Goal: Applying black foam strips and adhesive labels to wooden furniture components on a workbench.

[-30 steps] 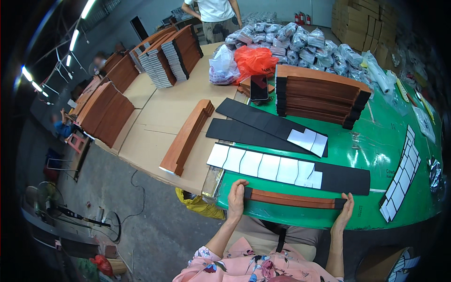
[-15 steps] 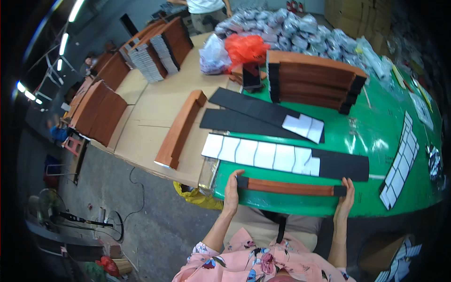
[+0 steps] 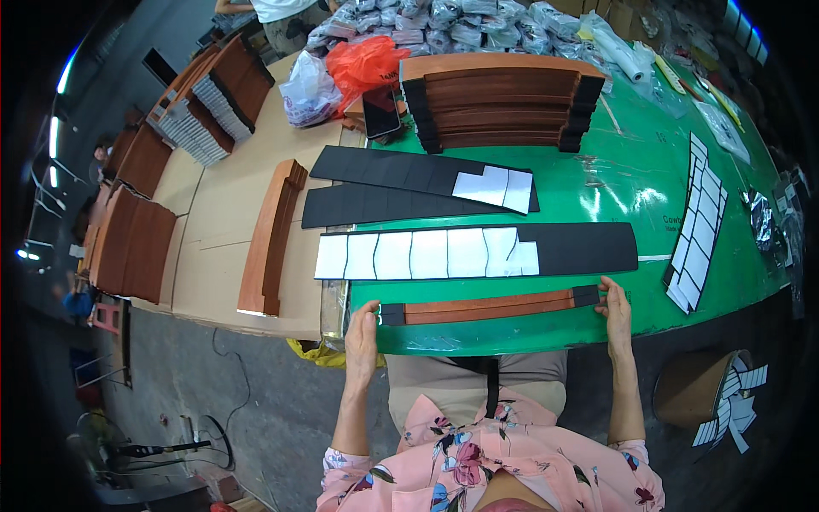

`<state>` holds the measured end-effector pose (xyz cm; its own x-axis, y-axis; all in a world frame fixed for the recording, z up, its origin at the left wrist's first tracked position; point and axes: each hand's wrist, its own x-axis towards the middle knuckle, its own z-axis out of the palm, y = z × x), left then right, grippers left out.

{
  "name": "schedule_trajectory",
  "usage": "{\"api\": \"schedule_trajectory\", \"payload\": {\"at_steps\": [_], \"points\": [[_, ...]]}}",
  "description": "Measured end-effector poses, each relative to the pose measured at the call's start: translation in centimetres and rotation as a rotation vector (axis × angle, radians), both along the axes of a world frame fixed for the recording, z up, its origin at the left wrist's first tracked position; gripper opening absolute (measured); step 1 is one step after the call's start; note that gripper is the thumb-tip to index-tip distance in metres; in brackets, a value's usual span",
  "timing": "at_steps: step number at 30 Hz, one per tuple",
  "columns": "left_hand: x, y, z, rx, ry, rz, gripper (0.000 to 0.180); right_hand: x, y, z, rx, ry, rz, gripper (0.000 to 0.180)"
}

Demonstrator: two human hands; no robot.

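Note:
A slim, slightly curved reddish-brown wooden bar (image 3: pixel 490 307) with black end pieces lies crosswise between my hands, over the near edge of the green table. My left hand (image 3: pixel 362 346) holds its left end at the fingertips, where a small white bit shows. At the right end, my right hand (image 3: pixel 616 316) has its curled thumb and fingers against the black piece. Just beyond the bar is a black strip (image 3: pixel 589 247) partly covered by white segments (image 3: pixel 426 254). Two more black strips (image 3: pixel 384 205) lie overlapped farther off, one bearing a white patch (image 3: pixel 495 186).
Stacked brown bars (image 3: pixel 503 102) stand at the back, near plastic bags (image 3: pixel 363 68), a phone (image 3: pixel 380 115) and wrapped parcels (image 3: pixel 456 30). One brown bar (image 3: pixel 275 239) rests on cardboard at left. A white-segmented strip (image 3: pixel 698 226) lies right; a bin (image 3: pixel 695 388) stands below.
The view has shifted, so the table's things sit farther left and higher. The bar now slants up to the right and shows more of its grooved face; both hands remain at its ends.

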<state>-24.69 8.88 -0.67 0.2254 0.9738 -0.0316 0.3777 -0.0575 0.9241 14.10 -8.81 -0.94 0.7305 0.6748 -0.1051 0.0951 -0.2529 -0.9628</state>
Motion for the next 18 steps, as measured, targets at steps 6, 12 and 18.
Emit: {"api": "schedule_trajectory", "payload": {"at_steps": [6, 12, 18], "points": [[0.2, 0.6, 2.5, -0.127, 0.297, -0.121, 0.048, 1.1, -0.5, 0.6, -0.22, -0.092, 0.089, 0.045], [-0.5, 2.4, 2.9, -0.342, 0.139, -0.207, 0.06, 1.4, 1.1, 2.0, -0.332, 0.013, 0.193, 0.044], [0.3, 3.5, 3.3, -0.457, 0.159, -0.259, 0.062, 2.2, 0.9, 2.7, -0.366, 0.048, 0.231, 0.045]]}}
